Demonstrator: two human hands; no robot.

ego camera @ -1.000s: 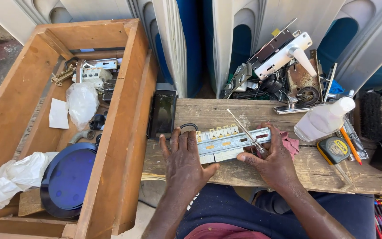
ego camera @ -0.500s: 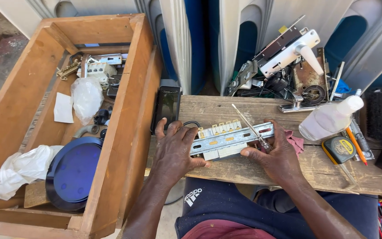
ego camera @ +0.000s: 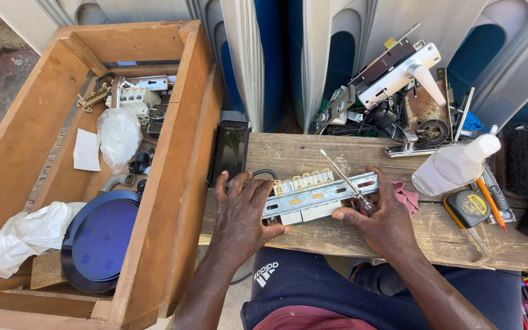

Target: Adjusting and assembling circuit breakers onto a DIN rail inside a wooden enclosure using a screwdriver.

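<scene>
A metal rail with a row of white breaker modules [ego camera: 313, 197] lies on a worn wooden plank [ego camera: 313, 150] across my lap. My left hand [ego camera: 241, 214] grips the rail's left end, fingers curled over it. My right hand [ego camera: 381, 215] holds the rail's right end and also pinches a thin screwdriver [ego camera: 343, 177] whose shaft slants up and to the left over the modules. A pink rag [ego camera: 406, 197] peeks out beside my right hand.
A wooden crate [ego camera: 172, 153] on the left holds a blue round lid [ego camera: 102, 235], plastic bags and hardware. A black phone [ego camera: 229, 150] leans at the plank's left end. A white squeeze bottle [ego camera: 453, 166], yellow tape measure [ego camera: 470, 208], brush and door lock parts [ego camera: 398, 73] crowd the right.
Both hands have stayed on the rail; the rail sits slightly lower on the plank. The camera view shifted a little to the left.
</scene>
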